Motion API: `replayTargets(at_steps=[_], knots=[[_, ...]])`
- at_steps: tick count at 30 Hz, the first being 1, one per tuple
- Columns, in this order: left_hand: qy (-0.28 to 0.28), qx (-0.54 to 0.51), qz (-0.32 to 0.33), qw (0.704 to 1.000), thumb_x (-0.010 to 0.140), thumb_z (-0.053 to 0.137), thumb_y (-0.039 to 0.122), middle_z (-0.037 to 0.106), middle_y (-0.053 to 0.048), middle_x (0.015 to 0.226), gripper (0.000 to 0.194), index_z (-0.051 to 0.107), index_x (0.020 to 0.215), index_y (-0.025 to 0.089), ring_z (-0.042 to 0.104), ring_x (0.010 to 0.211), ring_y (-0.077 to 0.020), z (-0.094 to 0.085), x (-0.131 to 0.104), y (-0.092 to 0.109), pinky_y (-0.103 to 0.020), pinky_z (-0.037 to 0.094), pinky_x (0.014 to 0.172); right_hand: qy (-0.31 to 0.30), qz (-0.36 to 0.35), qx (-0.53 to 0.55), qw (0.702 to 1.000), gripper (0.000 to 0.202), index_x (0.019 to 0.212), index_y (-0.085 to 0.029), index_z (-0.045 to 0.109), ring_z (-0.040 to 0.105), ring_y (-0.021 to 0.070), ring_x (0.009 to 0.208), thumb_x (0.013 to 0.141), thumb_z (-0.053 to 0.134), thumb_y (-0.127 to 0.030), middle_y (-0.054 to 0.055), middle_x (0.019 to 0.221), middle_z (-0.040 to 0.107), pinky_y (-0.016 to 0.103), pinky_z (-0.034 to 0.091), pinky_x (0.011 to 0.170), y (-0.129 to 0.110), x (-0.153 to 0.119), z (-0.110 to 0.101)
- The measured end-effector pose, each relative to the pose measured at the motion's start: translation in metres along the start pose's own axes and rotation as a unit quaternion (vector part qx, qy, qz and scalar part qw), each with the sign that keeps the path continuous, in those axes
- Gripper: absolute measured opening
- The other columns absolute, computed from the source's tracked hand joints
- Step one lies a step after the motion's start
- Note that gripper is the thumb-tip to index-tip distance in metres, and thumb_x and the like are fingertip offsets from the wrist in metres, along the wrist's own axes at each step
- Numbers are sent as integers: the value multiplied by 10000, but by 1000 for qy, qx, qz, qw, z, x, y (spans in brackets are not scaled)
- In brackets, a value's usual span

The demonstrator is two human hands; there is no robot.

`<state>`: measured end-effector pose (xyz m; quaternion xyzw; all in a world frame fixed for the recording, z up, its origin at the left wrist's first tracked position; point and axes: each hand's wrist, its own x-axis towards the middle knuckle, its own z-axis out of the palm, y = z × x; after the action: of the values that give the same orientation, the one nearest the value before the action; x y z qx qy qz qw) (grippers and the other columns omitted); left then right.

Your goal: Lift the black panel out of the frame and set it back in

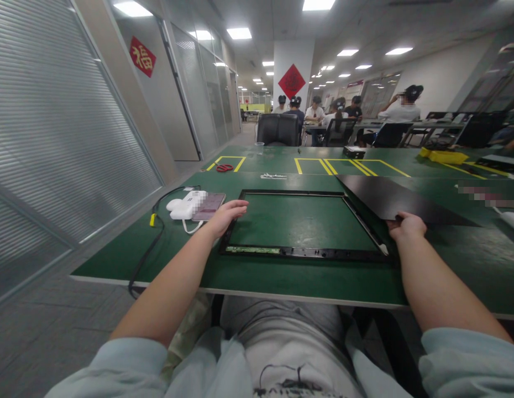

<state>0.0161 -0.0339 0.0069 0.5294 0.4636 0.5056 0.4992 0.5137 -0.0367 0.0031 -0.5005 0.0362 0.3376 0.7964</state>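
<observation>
On the green table (298, 221), a black frame (334, 254) lies flat in front of the person, a green strip (252, 250) along its near side (toward the left end). The left hand (229, 215) is at the frame's left side, fingers stretched out over it; whether they grip it, I cannot tell. The right hand (407, 225) pinches the near edge of a dark panel (389, 196) just beside the frame's right side (whether the panel touches the table is unclear). Left of the frame sit a phone (211, 205) and a white device (182, 208), near a black cable (146, 260). Farther back are red scissors (224, 168) and a clear cup (259, 148).
</observation>
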Motion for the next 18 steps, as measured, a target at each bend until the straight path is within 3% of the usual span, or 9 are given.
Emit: replayTargets(at_steps=[8, 18], knots=[[-9, 16, 4, 1000, 561, 868, 337, 744, -60, 997, 384, 790, 915, 208, 655, 984, -246, -2, 1, -4, -380, 460, 941, -8, 6, -12, 1000, 286, 802, -180, 509, 583, 81, 642, 711, 458, 87, -25, 803, 583, 205, 576, 659, 1, -3, 0], [-18, 34, 7, 999, 551, 892, 375, 768, -66, 1027, 392, 798, 900, 223, 657, 1034, -280, -1, -1, -1, -390, 468, 956, -55, 23, -37, 998, 237, 840, -184, 524, 628, 113, 693, 819, 464, 45, -5, 784, 603, 207, 570, 616, 4, -6, 2]])
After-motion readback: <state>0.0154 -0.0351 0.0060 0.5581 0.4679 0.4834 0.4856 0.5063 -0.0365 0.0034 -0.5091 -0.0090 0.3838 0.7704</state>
